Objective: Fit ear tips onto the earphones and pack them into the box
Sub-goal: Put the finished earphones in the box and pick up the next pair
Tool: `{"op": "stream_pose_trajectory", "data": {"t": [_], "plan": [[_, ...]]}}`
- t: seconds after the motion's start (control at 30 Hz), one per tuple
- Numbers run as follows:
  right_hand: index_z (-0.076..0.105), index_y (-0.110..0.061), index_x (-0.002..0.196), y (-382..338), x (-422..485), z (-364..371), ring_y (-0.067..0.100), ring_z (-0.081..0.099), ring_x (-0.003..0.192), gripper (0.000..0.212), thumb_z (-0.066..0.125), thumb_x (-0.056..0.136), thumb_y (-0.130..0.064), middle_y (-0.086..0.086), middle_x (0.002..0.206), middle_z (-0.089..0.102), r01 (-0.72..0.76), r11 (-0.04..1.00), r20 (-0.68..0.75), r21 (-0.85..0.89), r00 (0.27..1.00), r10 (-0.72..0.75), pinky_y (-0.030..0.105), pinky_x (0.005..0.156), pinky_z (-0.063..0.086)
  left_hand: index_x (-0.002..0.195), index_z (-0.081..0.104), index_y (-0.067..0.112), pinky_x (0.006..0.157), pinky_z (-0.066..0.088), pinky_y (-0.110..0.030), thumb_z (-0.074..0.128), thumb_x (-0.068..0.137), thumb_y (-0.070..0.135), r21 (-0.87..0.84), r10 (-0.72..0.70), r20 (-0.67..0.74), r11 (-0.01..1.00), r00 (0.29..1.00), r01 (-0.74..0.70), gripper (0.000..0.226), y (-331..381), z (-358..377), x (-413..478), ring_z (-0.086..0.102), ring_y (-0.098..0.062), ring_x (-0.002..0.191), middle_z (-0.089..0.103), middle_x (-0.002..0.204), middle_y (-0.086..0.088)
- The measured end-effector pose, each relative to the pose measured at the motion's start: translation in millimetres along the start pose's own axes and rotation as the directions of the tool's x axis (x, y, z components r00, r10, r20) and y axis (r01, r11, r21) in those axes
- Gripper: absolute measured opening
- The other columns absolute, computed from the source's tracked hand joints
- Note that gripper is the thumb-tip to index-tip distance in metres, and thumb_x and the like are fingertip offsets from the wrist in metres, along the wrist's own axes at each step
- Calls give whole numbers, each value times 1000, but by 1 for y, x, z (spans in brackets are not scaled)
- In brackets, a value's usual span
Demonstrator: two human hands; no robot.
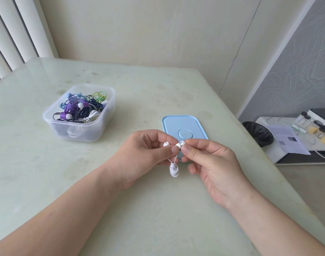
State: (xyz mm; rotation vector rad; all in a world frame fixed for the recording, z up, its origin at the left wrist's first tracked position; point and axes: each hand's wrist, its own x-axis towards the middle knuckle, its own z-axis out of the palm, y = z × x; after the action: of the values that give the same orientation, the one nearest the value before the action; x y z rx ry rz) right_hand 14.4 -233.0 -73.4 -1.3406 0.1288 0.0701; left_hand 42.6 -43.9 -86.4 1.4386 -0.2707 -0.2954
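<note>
Pale green bench (84, 182), mid-area: I see left hand (145, 156) and right hand (213, 163) each pinching one bud of the white wired earphones (174, 169), coil dangling between. Far left, a clear plastic box (47, 117) of coloured earphones; flat blue lid (176, 124) just behind hands.

A home room: papered wall (296, 58), window blinds (14, 34), and a low cabinet (279, 154) with jars (322, 132) at right.

Lid (178, 124) close ahead, box (80, 133) leftward
</note>
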Motion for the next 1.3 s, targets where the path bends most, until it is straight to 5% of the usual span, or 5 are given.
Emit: {"op": "stream_pose_trajectory", "data": {"t": [0.37,0.8,0.97,1.17,1.3], "plan": [[81,-8,87,6,-2,4,36,65,77,11,78,83,1,28,88,74,107,991,-6,-76,994,-107,34,57,43,103,70,-7,79,57,-39,71,94,4,-28,-11,3,1000,1000,11,14,0,-1,-1,72,-32,84,73,86,-23],[77,-8,87,5,-1,2,42,72,82,10,75,85,0,24,90,77,106,991,33,-77,994,-104,34,59,43,101,71,-5,79,57,-38,72,93,4,-24,-19,12,1000,1000,20,12,1,-1,-2,71,-33,83,71,82,-20],[75,-3,94,4,-1,-1,38,75,82,10,70,90,4,20,89,78,183,974,53,-135,983,-177,33,58,46,106,71,-1,81,57,-39,72,94,5,-33,-16,2,999,1000,16,14,0,-1,-2,71,-41,88,71,85,-20],[79,-12,105,3,-5,-1,31,76,85,23,63,96,3,11,98,79,243,940,96,-241,969,-226,38,61,48,128,69,14,89,58,-40,68,97,6,-69,-8,37,998,999,11,32,1,-2,-2,71,-25,89,70,93,-12],[75,-16,111,0,-8,0,17,74,83,23,73,90,-6,6,98,79,212,948,88,-235,976,-197,23,62,50,122,70,8,89,59,-38,64,98,5,-134,-14,19,991,1000,17,24,3,-1,-4,73,-25,90,71,93,-13]]}}
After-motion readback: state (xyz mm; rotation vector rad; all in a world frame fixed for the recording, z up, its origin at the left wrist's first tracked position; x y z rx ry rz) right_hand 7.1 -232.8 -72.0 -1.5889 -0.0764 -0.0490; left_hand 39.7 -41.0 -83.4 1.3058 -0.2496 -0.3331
